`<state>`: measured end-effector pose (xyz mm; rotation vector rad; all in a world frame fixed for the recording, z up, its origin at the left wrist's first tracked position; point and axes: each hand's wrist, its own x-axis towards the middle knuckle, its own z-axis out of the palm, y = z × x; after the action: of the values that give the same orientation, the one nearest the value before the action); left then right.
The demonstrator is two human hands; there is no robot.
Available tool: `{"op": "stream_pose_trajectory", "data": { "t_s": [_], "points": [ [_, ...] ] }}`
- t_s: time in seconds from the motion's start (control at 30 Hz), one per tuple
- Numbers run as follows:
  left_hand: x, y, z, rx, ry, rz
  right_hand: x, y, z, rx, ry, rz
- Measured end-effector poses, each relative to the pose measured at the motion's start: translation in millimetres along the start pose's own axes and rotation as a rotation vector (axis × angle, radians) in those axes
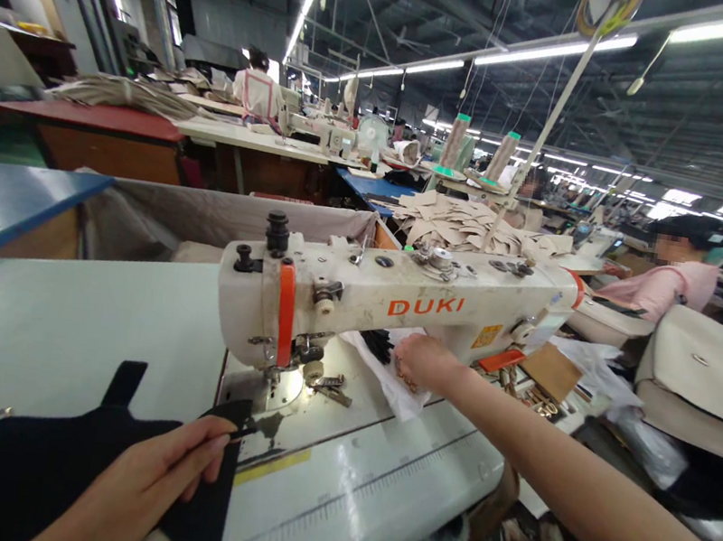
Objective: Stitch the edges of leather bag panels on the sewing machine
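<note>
Head view. A sewing machine (pixel 357 297) stands across a pale table (pixel 359 499). At the near left lies a flat black piece (pixel 41 476), its narrow tab pointing to the far side and its right edge just short of the needle plate (pixel 284 391). The left hand (pixel 156 467) rests over this right edge, thumb and forefinger pressed together on a slim dark strip (pixel 245 433). The right hand (pixel 422 362) reaches beneath the machine's arm to a white bag (pixel 407 395), beside a bundle of black strips (pixel 378 344); its fingertips are partly hidden, so whether they grip anything cannot be told. A small metal part (pixel 330 385) lies to the right of the needle plate; loose metal fittings (pixel 539 401) lie farther right.

Handling, as judged by look: the black piece is probably light and pliable, yet firm enough to lie flat, and is best held flat-handed near its right edge. The slim strip seems light and easily bent, suiting a fingertip pinch at one end. The white bag looks thin, crumpled and perhaps slippery.
</note>
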<state>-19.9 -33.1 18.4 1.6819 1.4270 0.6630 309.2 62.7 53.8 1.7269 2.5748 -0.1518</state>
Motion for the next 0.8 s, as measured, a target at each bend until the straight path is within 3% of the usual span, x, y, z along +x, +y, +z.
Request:
{"op": "stream_pose_trajectory", "data": {
  "t_s": [0.2, 0.4, 0.6, 0.8],
  "points": [
    [1, -2, -0.1, -0.017, -0.014, 0.013, -22, 0, -9, 0.333, 0.172, 0.056],
    [-1, -2, 0.8, -0.044, -0.010, 0.058, -53, -30, -3, 0.707, 0.239, -0.010],
    [-8, 10, -0.1, -0.010, -0.038, 0.069, -63, -77, 7, 1.464, 0.099, 0.024],
    [-8, 9, 1.5, -0.033, -0.038, 0.077, -57, -109, 12, 1.682, 0.009, 0.064]
  ]
}}
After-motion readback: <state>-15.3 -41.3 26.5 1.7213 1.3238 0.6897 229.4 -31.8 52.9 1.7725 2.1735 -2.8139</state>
